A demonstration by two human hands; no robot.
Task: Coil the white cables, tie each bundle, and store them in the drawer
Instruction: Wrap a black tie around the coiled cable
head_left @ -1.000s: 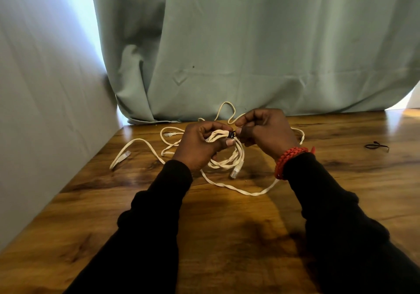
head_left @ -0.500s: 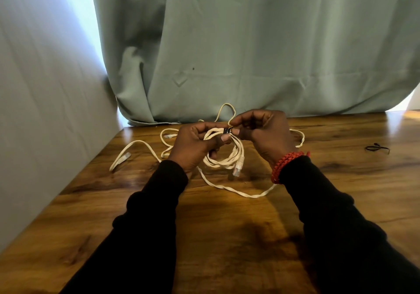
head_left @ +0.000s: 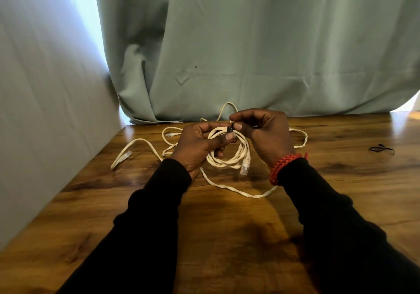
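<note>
- Evidently the left hand (head_left: 200, 146) grips the coiled cable (head_left: 229, 155) so its loops stay gathered.
- Right hand (head_left: 263, 132), at three o'clock of it, pinches a black tie (head_left: 230, 129) on the bundle's top.
- Loose cable (head_left: 141, 146) trails toward nine o'clock; spare tie (head_left: 381, 150) waits far at three.

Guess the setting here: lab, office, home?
Likely a home desk in a corner, though I can't be sure: a glossy brown wooden tabletop pushed against a plain grey wall, a pale green fabric curtain hanging behind it with daylight at its edges.
</note>
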